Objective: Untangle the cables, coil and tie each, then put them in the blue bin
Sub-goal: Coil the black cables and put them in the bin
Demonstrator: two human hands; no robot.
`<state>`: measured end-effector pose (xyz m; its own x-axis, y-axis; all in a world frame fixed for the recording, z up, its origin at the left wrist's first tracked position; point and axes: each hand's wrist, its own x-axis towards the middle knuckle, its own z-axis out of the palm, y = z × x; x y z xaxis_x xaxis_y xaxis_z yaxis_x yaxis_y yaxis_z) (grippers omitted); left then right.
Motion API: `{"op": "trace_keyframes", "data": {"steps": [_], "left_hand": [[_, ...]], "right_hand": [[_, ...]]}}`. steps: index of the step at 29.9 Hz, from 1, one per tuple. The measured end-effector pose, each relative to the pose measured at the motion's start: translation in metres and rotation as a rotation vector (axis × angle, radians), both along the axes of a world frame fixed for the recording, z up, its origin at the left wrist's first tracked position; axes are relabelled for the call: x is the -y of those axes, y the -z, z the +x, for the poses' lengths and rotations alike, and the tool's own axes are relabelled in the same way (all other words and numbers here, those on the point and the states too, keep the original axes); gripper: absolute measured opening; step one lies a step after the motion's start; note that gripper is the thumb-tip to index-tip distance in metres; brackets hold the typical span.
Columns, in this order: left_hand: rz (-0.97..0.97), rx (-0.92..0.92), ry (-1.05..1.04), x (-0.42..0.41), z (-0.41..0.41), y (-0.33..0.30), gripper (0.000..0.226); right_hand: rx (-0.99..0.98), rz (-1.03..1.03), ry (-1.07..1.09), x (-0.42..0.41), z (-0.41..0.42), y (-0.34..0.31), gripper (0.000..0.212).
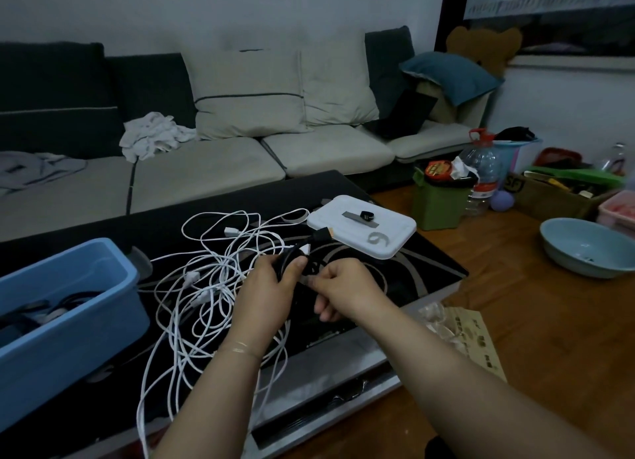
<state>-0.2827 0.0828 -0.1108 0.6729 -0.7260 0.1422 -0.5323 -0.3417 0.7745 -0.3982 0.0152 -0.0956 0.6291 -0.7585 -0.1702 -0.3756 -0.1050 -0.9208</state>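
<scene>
right hand [343, 288] grip: pinches black cable [292, 255] | left hand [266, 288] grip: curled round it

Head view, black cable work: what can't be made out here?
- Black cable: most of its coil is hidden behind the left hand and right hand; whether a tie is on cannot be told.
- Blue bin: cut off by the left edge; its contents are too dark to count.
- White cables: too tangled to count.

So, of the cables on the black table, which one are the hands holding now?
The black cable, gathered into a coil between the left hand and right hand. The white cables lie loose and tangled on the table, held by neither hand.
</scene>
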Motion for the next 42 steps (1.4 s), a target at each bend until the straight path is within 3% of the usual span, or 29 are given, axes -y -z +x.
{"op": "trace_keyframes", "data": {"steps": [4, 10, 16, 23, 26, 31, 34, 38, 42], "left_hand": [[-0.021, -0.030, 0.014, -0.001, 0.001, 0.000, 0.045], [-0.051, -0.007, 0.038, -0.002, 0.002, 0.005, 0.035], [-0.032, 0.085, 0.095, -0.009, 0.002, 0.000, 0.021], [-0.037, 0.088, 0.079, -0.010, 0.004, -0.005, 0.035], [-0.055, 0.090, 0.045, -0.008, 0.005, -0.002, 0.041], [-0.058, -0.029, 0.038, -0.007, 0.015, 0.001, 0.047], [-0.052, -0.087, 0.011, -0.008, 0.018, 0.000, 0.032], [-0.028, -0.119, 0.036, -0.009, 0.015, -0.002, 0.024], [-0.033, -0.162, 0.101, -0.008, 0.007, -0.006, 0.038]], "right_hand": [[0.021, -0.007, -0.014, -0.005, 0.007, 0.004, 0.021], [0.078, -0.043, 0.021, -0.011, 0.015, 0.010, 0.040], [0.297, 0.383, -0.010, -0.016, 0.015, 0.007, 0.032], [0.358, 0.486, -0.067, -0.012, 0.014, 0.007, 0.024], [0.293, 0.417, -0.120, -0.011, 0.010, 0.001, 0.020], [0.148, 0.096, -0.244, -0.012, 0.000, -0.013, 0.018], [0.225, 0.063, -0.227, -0.010, -0.002, -0.015, 0.010], [0.198, -0.127, -0.358, 0.000, -0.007, -0.012, 0.030], [0.146, -0.274, -0.296, 0.001, -0.008, -0.008, 0.033]]}}
